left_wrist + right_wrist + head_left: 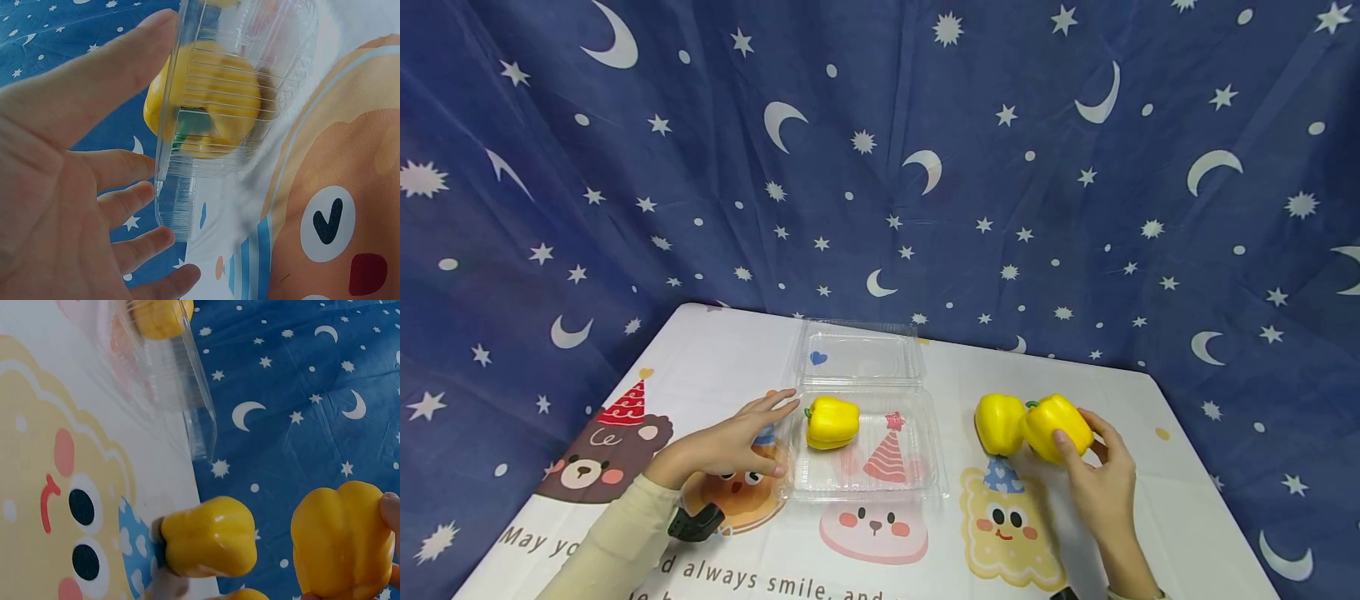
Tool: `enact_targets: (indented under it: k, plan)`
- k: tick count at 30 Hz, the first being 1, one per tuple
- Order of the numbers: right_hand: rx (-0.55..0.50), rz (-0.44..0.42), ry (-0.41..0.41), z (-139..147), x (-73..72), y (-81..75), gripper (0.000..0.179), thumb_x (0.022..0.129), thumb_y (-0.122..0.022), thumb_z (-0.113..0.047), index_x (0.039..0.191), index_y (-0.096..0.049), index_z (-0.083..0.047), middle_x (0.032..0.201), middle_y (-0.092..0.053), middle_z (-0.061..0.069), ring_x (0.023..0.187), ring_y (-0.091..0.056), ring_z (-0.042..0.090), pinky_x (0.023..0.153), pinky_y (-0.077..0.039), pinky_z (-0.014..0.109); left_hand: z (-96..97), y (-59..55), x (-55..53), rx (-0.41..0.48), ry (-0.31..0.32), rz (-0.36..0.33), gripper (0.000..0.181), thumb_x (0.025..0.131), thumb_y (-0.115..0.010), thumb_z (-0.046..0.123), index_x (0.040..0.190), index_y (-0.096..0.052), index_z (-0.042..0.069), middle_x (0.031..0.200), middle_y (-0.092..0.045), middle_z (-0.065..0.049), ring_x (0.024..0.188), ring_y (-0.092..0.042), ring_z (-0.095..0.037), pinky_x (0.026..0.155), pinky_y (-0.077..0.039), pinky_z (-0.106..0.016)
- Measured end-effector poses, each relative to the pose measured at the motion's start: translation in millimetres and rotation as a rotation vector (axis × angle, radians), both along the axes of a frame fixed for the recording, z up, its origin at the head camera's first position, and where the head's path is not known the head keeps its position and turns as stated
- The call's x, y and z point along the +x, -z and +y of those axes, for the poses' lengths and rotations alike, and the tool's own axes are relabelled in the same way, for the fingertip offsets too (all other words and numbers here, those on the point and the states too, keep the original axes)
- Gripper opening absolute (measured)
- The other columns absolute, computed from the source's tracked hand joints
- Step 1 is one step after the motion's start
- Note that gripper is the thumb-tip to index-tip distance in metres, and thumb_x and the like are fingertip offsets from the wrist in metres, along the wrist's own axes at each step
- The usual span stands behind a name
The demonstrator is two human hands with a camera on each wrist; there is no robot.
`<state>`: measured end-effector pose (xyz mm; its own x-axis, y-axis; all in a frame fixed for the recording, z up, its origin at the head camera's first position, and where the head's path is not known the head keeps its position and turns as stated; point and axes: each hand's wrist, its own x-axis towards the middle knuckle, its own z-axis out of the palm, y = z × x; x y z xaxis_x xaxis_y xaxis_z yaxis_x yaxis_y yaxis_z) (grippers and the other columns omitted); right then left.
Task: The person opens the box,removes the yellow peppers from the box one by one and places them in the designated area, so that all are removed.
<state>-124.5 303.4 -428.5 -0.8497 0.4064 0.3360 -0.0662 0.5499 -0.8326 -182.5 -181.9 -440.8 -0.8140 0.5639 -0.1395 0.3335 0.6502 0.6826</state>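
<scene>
My right hand (1101, 479) grips a yellow bell pepper (1058, 429) between thumb and fingers, at the right side of the table. In the right wrist view this pepper (344, 540) shows with a thumb or fingertip at its side. A second yellow bell pepper (998, 423) stands on the table just left of it. Spread fingers of my left hand (733, 442) lie along the left edge of a clear plastic clamshell box (925, 450), fingertips right at the rim. Inside its base, on the left, lies another yellow bell pepper (832, 422) with a green stem.
The box's lid (865, 354) is folded back toward the blue star-and-moon curtain (880, 167). A white cloth (745, 342) with cartoon prints covers the table. Another yellow rounded thing (247, 595) is cut off at the bottom of the right wrist view.
</scene>
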Motion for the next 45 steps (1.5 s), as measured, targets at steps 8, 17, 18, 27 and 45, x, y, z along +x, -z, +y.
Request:
enact_targets:
  k: [8, 17, 18, 27, 45]
  plan:
    - [0.034, 0.059, 0.035, 10, -3.9, -0.9, 0.047, 0.090, -0.075, -0.010, 0.134, -0.062, -0.001, 0.126, -0.059, 0.000, 0.097, -0.051, -0.005, 0.068, -0.047, 0.001, -0.4, -0.9, 0.0, 0.003, 0.006, -0.003, 0.100, 0.082, -0.084, 0.036, 0.159, -0.029, 0.006, 0.170, -0.010, -0.019, 0.153, -0.004, -0.054, 0.112, -0.017, -0.081]
    - [0.035, 0.101, 0.070, 18, -7.8, 0.1, 0.045, 0.091, -0.075, -0.011, 0.132, -0.062, 0.002, 0.116, -0.056, -0.012, 0.098, -0.051, -0.007, 0.080, -0.042, -0.003, -0.1, -0.7, -0.4, 0.009, 0.003, -0.009, 0.100, 0.081, -0.084, 0.035, 0.159, -0.029, 0.006, 0.170, -0.011, -0.018, 0.154, -0.003, -0.054, 0.113, -0.016, -0.081]
    - [0.037, 0.102, 0.074, 18, -8.4, 0.7, 0.046, 0.091, -0.075, -0.012, 0.132, -0.062, 0.002, 0.116, -0.057, -0.011, 0.098, -0.051, -0.008, 0.082, -0.040, -0.003, -0.2, -0.7, -0.3, 0.009, 0.005, -0.008, 0.100, 0.082, -0.084, 0.035, 0.159, -0.029, 0.005, 0.170, -0.011, -0.018, 0.153, -0.004, -0.054, 0.113, -0.016, -0.081]
    - [0.030, 0.028, 0.132, 25, -8.8, 0.0, 0.050, 0.095, -0.072, -0.022, 0.137, -0.059, 0.000, 0.129, -0.060, 0.013, 0.092, -0.048, -0.009, 0.076, -0.040, -0.005, -0.8, -0.8, 0.1, 0.005, 0.005, 0.001, 0.099, 0.082, -0.084, 0.035, 0.159, -0.029, 0.005, 0.170, -0.011, -0.019, 0.153, -0.004, -0.054, 0.113, -0.015, -0.081]
    - [-0.121, -0.052, 0.182, 49, -11.4, 1.2, 0.054, 0.095, -0.071, -0.022, 0.143, -0.053, -0.002, 0.110, -0.047, -0.023, 0.089, -0.053, -0.005, 0.064, -0.051, 0.003, 0.0, -1.0, 0.1, 0.001, -0.001, 0.002, 0.099, 0.081, -0.084, 0.034, 0.159, -0.030, 0.005, 0.170, -0.012, -0.018, 0.153, -0.005, -0.054, 0.114, -0.016, -0.080]
